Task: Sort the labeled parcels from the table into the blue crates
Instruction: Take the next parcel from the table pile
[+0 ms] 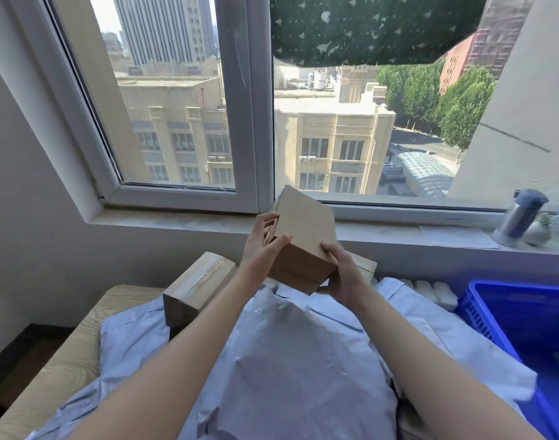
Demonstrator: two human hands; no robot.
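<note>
Two hands are holding one box [303,236] above the desk [81,350]: left hand [260,246] gripping its side, right hand [341,274] its corner. Probably checking label; next, moving it right to crate [500,300].

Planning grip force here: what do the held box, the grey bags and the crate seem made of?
Held box: matte brown cardboard, crisp edges.
Grey bags: probably thin plastic film, crinkled with slight sheen.
Crate: glossy blue moulded plastic, slotted wall.

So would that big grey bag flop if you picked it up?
Probably floppy: the grey bag is wrinkled thin plastic draped over the blue bags. Its shiny film looks slippery. Lying flat, it likely won't roll.
</note>
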